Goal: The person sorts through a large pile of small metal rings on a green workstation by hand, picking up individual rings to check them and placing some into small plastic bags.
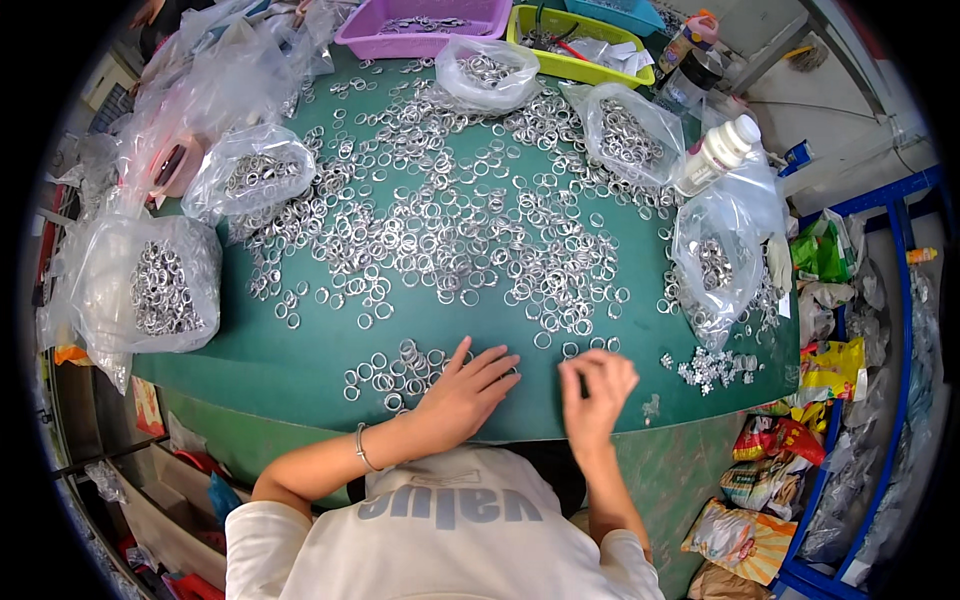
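Note:
My left hand [466, 392] lies palm down near the table's front edge, fingers stretched out and somewhat spread. Beside and partly under it is a small group of silver rings [385, 375]. My right hand [598, 392] is bent at the fingers, thumb and fingertips drawn together; whatever they may hold is hidden. A few rings [570, 350] lie right at its fingertips. Beyond both hands, a wide spread of loose silver rings [440, 240] covers the middle of the green table [280, 350].
Clear plastic bags of rings stand at left [168, 285], back [487, 75] and right [712, 260]. Small silver pieces [715, 368] lie at the right front. A white bottle [720, 152], a purple basket [425, 40] and a yellow-green basket [585, 65] line the far side. Blue shelving [893, 400] flanks the right.

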Available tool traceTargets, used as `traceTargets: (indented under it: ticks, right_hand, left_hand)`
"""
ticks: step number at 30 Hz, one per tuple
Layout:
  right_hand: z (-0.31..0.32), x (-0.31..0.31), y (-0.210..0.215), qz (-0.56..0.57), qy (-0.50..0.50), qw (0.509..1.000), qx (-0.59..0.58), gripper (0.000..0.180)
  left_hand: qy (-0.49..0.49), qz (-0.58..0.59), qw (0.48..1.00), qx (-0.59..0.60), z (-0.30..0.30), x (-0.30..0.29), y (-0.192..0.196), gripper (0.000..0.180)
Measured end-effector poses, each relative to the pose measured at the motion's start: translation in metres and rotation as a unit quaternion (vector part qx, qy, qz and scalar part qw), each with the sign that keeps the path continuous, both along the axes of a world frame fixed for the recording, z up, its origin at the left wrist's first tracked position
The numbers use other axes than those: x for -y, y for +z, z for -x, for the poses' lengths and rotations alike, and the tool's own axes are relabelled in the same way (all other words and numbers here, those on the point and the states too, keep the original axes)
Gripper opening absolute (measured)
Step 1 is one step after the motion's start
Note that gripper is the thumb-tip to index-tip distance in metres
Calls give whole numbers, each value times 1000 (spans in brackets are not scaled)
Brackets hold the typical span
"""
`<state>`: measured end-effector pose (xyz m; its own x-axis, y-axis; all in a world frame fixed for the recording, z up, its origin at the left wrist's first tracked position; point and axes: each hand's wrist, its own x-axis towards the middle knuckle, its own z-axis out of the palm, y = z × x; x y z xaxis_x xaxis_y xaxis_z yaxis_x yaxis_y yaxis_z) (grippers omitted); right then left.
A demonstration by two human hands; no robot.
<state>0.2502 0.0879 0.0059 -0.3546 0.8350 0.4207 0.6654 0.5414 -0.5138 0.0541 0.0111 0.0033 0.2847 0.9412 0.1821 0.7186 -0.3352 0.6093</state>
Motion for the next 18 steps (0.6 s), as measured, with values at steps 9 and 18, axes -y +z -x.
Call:
traceTargets:
  ticks: [9, 18]
  right_hand:
    - [11, -14, -9, -25, -38, 994, 96, 12]
    - [19, -3, -12, -5, -6, 995, 103, 10]
  left_hand:
    - [1, -21, 999, -26, 18, 10, -8, 22]
    - [56, -18, 998, 21, 14, 13, -5, 31]
